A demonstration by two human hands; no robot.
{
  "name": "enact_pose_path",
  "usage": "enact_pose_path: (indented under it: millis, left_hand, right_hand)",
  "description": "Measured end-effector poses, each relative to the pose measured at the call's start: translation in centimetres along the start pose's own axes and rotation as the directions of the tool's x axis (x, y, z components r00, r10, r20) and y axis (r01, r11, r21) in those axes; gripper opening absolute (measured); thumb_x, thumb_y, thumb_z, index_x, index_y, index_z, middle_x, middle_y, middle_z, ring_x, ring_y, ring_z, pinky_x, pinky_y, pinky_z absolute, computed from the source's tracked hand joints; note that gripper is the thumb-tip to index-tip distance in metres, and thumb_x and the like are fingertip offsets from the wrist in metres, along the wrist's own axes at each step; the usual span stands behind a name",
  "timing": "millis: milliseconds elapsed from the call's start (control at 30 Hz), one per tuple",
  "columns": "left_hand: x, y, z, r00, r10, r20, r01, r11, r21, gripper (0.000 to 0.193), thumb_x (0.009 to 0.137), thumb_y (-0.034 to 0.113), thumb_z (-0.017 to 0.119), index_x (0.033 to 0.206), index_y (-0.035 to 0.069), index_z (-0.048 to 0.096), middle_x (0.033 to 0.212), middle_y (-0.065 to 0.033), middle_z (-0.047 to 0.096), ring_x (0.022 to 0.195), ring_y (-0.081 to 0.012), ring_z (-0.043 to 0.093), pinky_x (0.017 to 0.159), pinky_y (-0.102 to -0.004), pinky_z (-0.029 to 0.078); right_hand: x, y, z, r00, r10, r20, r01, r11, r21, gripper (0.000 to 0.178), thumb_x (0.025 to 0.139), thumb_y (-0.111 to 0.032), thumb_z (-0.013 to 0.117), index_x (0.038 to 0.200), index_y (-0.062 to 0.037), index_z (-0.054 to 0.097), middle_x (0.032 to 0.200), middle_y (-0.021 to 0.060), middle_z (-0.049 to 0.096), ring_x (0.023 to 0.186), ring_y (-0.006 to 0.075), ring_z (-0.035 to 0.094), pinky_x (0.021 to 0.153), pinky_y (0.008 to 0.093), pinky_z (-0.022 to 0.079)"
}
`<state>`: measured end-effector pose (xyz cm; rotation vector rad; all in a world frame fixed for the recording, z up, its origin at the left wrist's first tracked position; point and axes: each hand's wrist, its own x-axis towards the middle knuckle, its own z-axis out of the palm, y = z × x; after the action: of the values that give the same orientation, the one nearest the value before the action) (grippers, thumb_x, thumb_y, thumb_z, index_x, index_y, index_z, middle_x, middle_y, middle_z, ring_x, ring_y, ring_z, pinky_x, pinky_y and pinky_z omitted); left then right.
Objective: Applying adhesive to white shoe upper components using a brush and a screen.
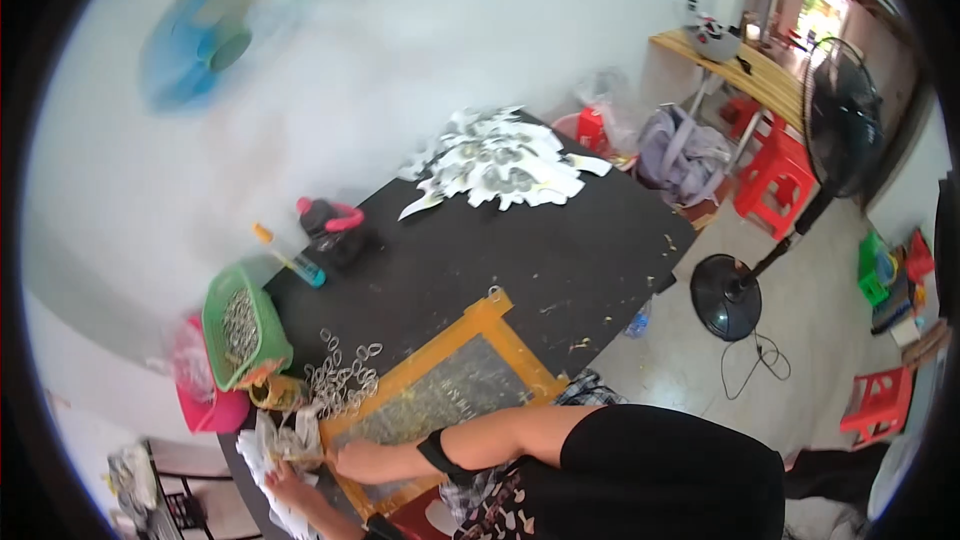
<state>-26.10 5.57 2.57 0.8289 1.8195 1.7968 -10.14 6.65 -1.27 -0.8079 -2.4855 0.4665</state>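
At the table's near left corner my left hand (290,486) has its fingers bent against the lower edge of a crumpled, cloudy plastic bag (291,439). White sheets (256,452) lie beside and under that hand. My right arm reaches across a framed board (455,380), grey with orange tape round its edges. My right hand (355,461) is near the board's left edge, close to the bag, with its fingertips hidden. Beyond the bag lies a loose heap of metal rings (340,382). A green basket (246,332) holds many small metal pieces.
White cut-outs with dark markings (500,165) are heaped on the black table (420,260)'s far side. A black and pink object (330,227) and a glue-like tube (296,258) sit along the wall side. A standing fan (728,295) and red stools (778,175) occupy the right.
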Motion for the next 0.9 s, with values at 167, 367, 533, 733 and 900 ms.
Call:
enact_pose_path:
  millis: [167, 367, 533, 733, 900]
  left_hand:
    - [-4.1, 2.9, -0.9, 0.920, 0.284, 0.272, -0.391, 0.729, 0.562, 0.040, 0.093, 0.026, 0.052, 0.125, 0.002, 0.047, 0.123, -0.0209, 0.050, 0.111, -0.0285, 0.052, 0.093, -0.0404, 0.042]
    - [-4.7, 5.6, -0.9, 0.818, 0.553, 0.157, -0.497, 0.543, 0.677, 0.039, 0.095, 0.027, 0.049, 0.125, 0.001, 0.049, 0.124, -0.0221, 0.051, 0.110, -0.0317, 0.053, 0.094, -0.0414, 0.043]
    - [-2.2, 6.5, -2.5, 0.522, 0.851, 0.050, -0.638, 0.351, 0.686, 0.036, 0.096, 0.025, 0.048, 0.122, 0.000, 0.051, 0.122, -0.0218, 0.053, 0.108, -0.0332, 0.054, 0.092, -0.0427, 0.043]
    - [6.5, -1.1, -4.0, 0.763, 0.542, 0.353, -0.542, 0.237, 0.806, 0.025, 0.087, 0.026, 0.057, 0.092, 0.004, 0.068, 0.084, -0.0173, 0.067, 0.072, -0.0347, 0.064, 0.068, -0.0403, 0.052]
    - [11.1, -3.9, -5.5, 0.916, 0.213, 0.339, -0.400, 0.457, 0.795, 0.035, 0.078, 0.033, 0.064, 0.079, -0.002, 0.065, 0.073, -0.0189, 0.065, 0.068, -0.0332, 0.063, 0.062, -0.0430, 0.048]
  right_hand:
    - [1.2, -0.4, 2.4, 0.986, 0.003, -0.166, -0.010, 0.999, -0.045, 0.010, 0.068, -0.009, 0.059, 0.066, -0.0007, 0.065, 0.063, 0.0161, 0.062, 0.062, 0.0323, 0.064, 0.053, 0.0416, 0.051]
    - [1.9, -0.9, 4.0, 0.985, -0.001, -0.173, -0.001, 1.000, -0.010, 0.012, 0.067, -0.009, 0.061, 0.070, 0.0027, 0.065, 0.064, 0.0152, 0.061, 0.061, 0.0313, 0.064, 0.051, 0.0405, 0.051]
    - [1.6, -0.9, 4.3, 0.980, 0.161, -0.116, -0.121, 0.949, 0.292, 0.019, 0.072, -0.009, 0.058, 0.077, 0.0085, 0.064, 0.066, 0.0158, 0.061, 0.060, 0.0313, 0.063, 0.049, 0.0411, 0.049]
    - [0.7, -0.2, 2.1, 0.939, -0.106, -0.327, 0.114, 0.993, 0.005, 0.024, 0.080, -0.012, 0.048, 0.071, 0.0085, 0.057, 0.059, 0.0197, 0.055, 0.050, 0.0353, 0.057, 0.045, 0.0438, 0.046]
    - [-0.6, -0.3, -1.7, 0.961, 0.192, 0.201, -0.277, 0.732, 0.622, 0.019, 0.079, -0.013, 0.050, 0.071, 0.0027, 0.057, 0.066, 0.0241, 0.059, 0.058, 0.0382, 0.059, 0.050, 0.0468, 0.045]
